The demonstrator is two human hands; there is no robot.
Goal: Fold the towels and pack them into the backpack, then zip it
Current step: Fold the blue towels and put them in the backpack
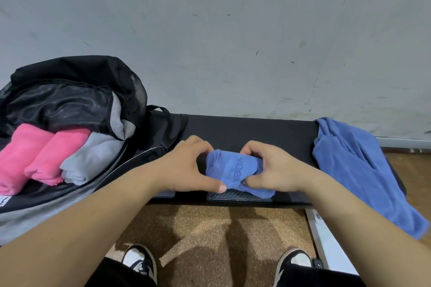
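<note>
A small blue towel (231, 168) marked "YOGA" lies rolled on the black bench (245, 130). My left hand (186, 165) curls round its left end, thumb along the front. My right hand (270, 168) grips its right end with bent fingers. The black backpack (77, 91) lies open at the left, with two pink rolled towels (35, 158) and a grey one (91, 158) inside. Another blue towel (359, 165) lies unfolded over the bench's right end.
A grey scuffed wall (233, 30) rises right behind the bench. Brown speckled floor (210, 228) lies below, with my two black-and-white shoes (140, 261) at the bottom. A white metal frame (326, 235) stands at the lower right.
</note>
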